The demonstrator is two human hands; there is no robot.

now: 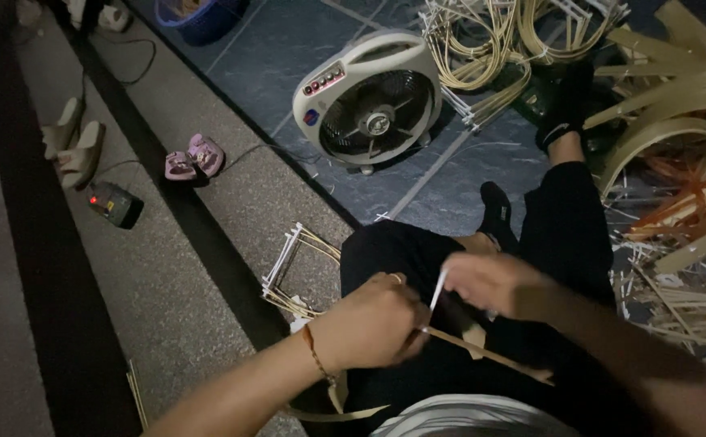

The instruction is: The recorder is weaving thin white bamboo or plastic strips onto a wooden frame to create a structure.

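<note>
Fingers of my right hand (pixel 494 283) pinch the upper end of a thin white strip (pixel 437 293), which runs down at a slant to my left hand (pixel 373 324). My left fingers are curled shut around the near end of a long tan cane strip (pixel 482 350), right where the white strip meets it; the cane runs off to the right across my lap, over my black trousers (pixel 401 251). Both hands sit close together above my knees, nearly touching.

Just beside my left knee lies a small frame of cane rods (pixel 296 267) with white crosspieces, resting on the grey floor (pixel 175 267). Farther off stands a white box fan (pixel 369 101) on the blue tiles. Behind it is a heap of looped cane coils (pixel 490 40), and to the right are broad bent strips (pixel 676 89) and scattered offcuts. Off to the left I see a pair of pink sandals (pixel 193 158), pale slippers (pixel 74 146), and a small dark device with a red light (pixel 110 202).
</note>
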